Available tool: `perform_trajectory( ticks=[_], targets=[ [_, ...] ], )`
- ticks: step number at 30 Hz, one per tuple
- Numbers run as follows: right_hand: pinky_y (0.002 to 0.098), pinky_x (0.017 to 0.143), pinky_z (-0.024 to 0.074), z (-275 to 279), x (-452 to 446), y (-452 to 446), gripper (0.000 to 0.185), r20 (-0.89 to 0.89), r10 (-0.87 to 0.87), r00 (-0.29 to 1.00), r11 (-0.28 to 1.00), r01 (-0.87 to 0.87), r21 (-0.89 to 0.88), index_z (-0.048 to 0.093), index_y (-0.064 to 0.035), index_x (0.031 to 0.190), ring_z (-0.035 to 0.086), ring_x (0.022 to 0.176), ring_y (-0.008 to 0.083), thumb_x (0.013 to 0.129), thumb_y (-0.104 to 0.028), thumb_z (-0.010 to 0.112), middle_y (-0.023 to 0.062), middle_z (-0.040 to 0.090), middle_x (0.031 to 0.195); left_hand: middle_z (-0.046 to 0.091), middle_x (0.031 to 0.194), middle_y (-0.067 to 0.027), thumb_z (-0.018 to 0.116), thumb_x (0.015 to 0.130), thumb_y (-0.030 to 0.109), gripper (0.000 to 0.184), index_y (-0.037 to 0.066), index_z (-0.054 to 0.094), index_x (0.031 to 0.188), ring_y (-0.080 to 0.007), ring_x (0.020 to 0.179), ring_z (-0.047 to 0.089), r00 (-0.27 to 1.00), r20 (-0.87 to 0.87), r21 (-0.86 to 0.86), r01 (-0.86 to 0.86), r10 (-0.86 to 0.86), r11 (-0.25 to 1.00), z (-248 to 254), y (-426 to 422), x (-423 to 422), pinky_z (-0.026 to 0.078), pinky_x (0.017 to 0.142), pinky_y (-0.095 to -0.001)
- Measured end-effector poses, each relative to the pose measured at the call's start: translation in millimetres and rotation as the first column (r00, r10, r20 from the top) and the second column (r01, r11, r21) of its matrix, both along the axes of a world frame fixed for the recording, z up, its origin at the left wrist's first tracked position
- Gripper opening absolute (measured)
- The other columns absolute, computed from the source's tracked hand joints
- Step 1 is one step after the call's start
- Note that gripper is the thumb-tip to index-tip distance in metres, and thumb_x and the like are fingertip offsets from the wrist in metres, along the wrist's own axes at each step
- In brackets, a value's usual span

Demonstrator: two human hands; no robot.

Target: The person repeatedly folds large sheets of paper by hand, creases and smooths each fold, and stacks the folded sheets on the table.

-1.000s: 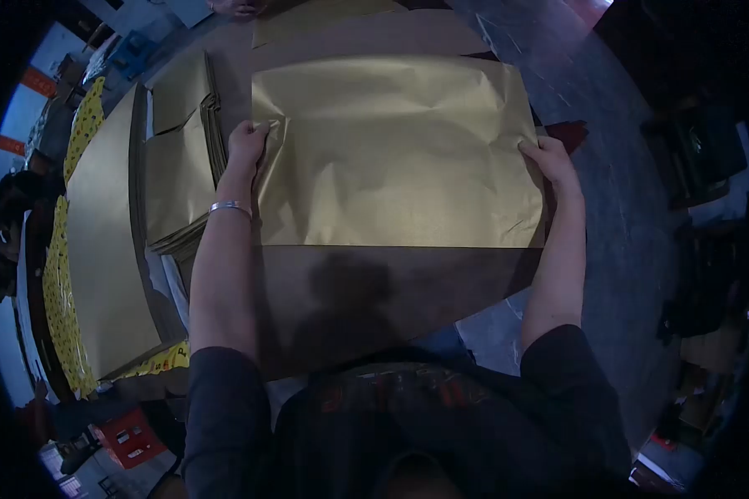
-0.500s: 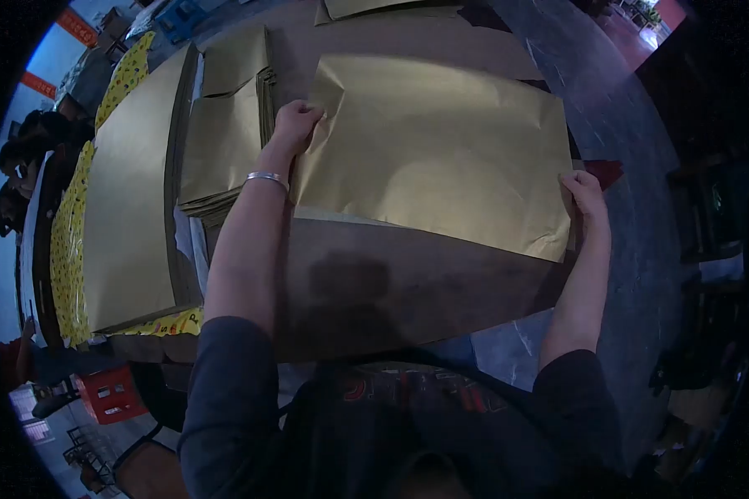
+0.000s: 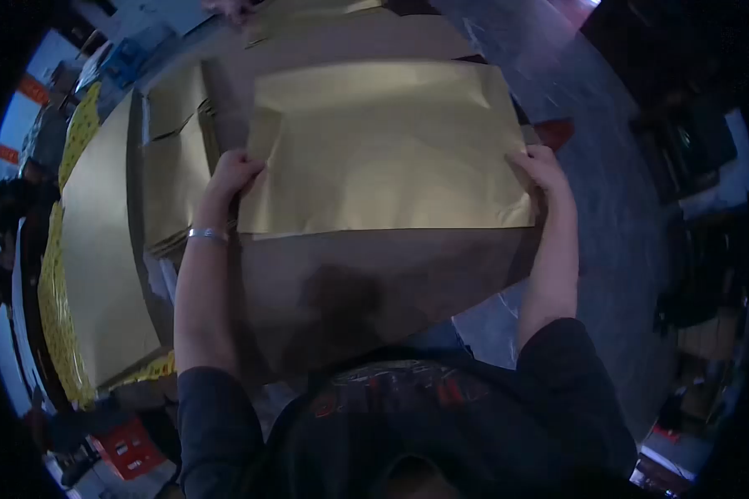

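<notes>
A wide sheet of gold paper [image 3: 391, 150] is stretched between my two hands above the brown table [image 3: 391, 283]. My left hand [image 3: 240, 170] pinches its left edge, with the fingers closed. At the opposite edge, my right hand [image 3: 545, 169] grips the paper between thumb and fingers. The sheet bends slightly near both grips, and its near edge runs almost level. Left of my left hand lies a stack of folded gold paper [image 3: 175, 183]. I cannot tell whether the held sheet touches the table.
Beyond the stack, a large flat gold sheet [image 3: 100, 241] lies over a yellow patterned cloth [image 3: 54, 308]. More gold paper [image 3: 316, 18] lies at the far end, near another person's hand [image 3: 229, 8]. A red crate [image 3: 129, 445] stands at lower left, a blue stool [image 3: 126, 62] at upper left.
The view has shifted. My left hand is lower, and the sheet, tilted before, now lies nearly level across the view. Both hands keep their grip. Another person's hand has appeared at the far end.
</notes>
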State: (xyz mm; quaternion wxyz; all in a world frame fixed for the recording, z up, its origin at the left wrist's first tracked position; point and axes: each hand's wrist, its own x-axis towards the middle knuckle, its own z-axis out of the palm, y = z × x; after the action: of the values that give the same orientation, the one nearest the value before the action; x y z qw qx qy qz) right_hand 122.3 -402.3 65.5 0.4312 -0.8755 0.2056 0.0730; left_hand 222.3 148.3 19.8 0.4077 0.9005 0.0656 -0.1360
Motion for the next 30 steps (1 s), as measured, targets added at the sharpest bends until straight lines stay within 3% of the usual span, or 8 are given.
perform_trajectory(
  ticks=[4, 6, 9, 14, 17, 21, 29, 30],
  targets=[
    [0.0345, 0.077, 0.0511, -26, 10, -16, 0.032, 0.035, 0.069, 0.997, 0.994, -0.066, -0.088, 0.07, -0.0033, 0.11, 0.067, 0.084, 0.02, 0.087, -0.026, 0.066, 0.0114, 0.071, 0.095, 0.066, 0.074, -0.0078, 0.071, 0.082, 0.02, 0.026, -0.004, 0.068, 0.092, -0.0123, 0.063, 0.06, 0.993, -0.121, -0.018, -0.005, 0.003, 1.0, 20, -15, -11, 0.049, 0.057, -0.0305],
    [0.0374, 0.084, 0.0498, -41, 22, -20, 0.033, 0.264, 0.086, 0.961, 0.974, -0.025, -0.226, 0.07, -0.0064, 0.109, 0.066, 0.094, 0.0272, 0.089, -0.032, 0.063, 0.0154, 0.07, 0.1, 0.067, 0.079, -0.0078, 0.07, 0.083, 0.02, 0.026, -0.004, 0.068, 0.095, -0.0132, 0.067, 0.061, 0.997, 0.053, 0.023, -0.055, 0.054, 0.998, 17, -14, -12, 0.049, 0.062, -0.0306],
    [0.0403, 0.089, 0.0478, -34, 23, -7, 0.036, 0.282, -0.001, 0.959, 0.971, 0.068, -0.228, 0.07, -0.0065, 0.107, 0.063, 0.103, 0.0336, 0.09, -0.037, 0.06, 0.0185, 0.068, 0.102, 0.069, 0.083, -0.0082, 0.068, 0.085, 0.023, 0.03, -0.003, 0.068, 0.099, -0.0144, 0.072, 0.062, 0.981, 0.195, 0.189, -0.045, 0.007, 0.981, 0, -4, -4, 0.05, 0.067, -0.0321],
    [0.0413, 0.089, 0.0481, -46, 43, -26, 0.039, 0.32, 0.084, 0.944, 0.963, 0.005, -0.268, 0.069, -0.0032, 0.105, 0.064, 0.102, 0.033, 0.09, -0.038, 0.06, 0.0204, 0.066, 0.104, 0.07, 0.09, -0.0197, 0.067, 0.087, 0.039, 0.043, -0.001, 0.068, 0.102, -0.0331, 0.09, 0.068, 0.965, 0.261, 0.276, -0.076, 0.001, 0.958, -20, 2, 2, 0.051, 0.079, -0.0421],
    [0.039, 0.072, 0.0492, -27, 49, -22, 0.041, 0.205, 0.104, 0.973, 0.951, -0.037, -0.307, 0.066, 0.0013, 0.085, 0.064, 0.077, 0.0286, 0.085, -0.04, 0.068, 0.0174, 0.066, 0.083, 0.069, 0.09, -0.0207, 0.067, 0.086, 0.041, 0.044, -0.001, 0.068, 0.097, -0.0348, 0.091, 0.068, 0.969, 0.247, 0.562, -0.118, -0.03, 0.818, -28, 8, 13, 0.051, 0.079, -0.0431],
    [0.0383, 0.073, 0.0497, -27, 60, -22, 0.04, 0.194, 0.08, 0.978, 0.968, -0.029, -0.251, 0.067, 0.0, 0.088, 0.064, 0.077, 0.0268, 0.084, -0.04, 0.068, 0.0177, 0.066, 0.082, 0.069, 0.087, -0.0221, 0.067, 0.085, 0.047, 0.05, -0.002, 0.067, 0.091, -0.0364, 0.086, 0.068, 0.956, 0.294, 0.333, -0.085, -0.018, 0.939, -21, 5, 0, 0.051, 0.076, -0.0437],
    [0.0326, 0.055, 0.0512, -18, 49, -46, 0.032, -0.13, 0.229, 0.965, 0.97, -0.238, -0.058, 0.067, -0.0014, 0.087, 0.063, 0.07, 0.0183, 0.087, -0.034, 0.066, 0.0077, 0.065, 0.08, 0.067, 0.078, -0.0217, 0.065, 0.084, 0.044, 0.048, -0.004, 0.064, 0.082, -0.035, 0.078, 0.066, 0.948, 0.309, 0.505, -0.092, -0.081, 0.858, -17, 2, 0, 0.05, 0.072, -0.0435],
    [0.0316, 0.051, 0.0502, -23, 48, -50, 0.03, -0.133, 0.243, 0.961, 0.968, -0.249, -0.028, 0.066, -0.0024, 0.087, 0.063, 0.068, 0.0186, 0.087, -0.032, 0.067, 0.0075, 0.065, 0.081, 0.064, 0.073, -0.02, 0.066, 0.084, 0.043, 0.047, -0.004, 0.062, 0.078, -0.033, 0.07, 0.063, 0.941, 0.338, 0.346, -0.105, -0.02, 0.932, -19, 1, -3, 0.05, 0.07, -0.0438]
  ],
)
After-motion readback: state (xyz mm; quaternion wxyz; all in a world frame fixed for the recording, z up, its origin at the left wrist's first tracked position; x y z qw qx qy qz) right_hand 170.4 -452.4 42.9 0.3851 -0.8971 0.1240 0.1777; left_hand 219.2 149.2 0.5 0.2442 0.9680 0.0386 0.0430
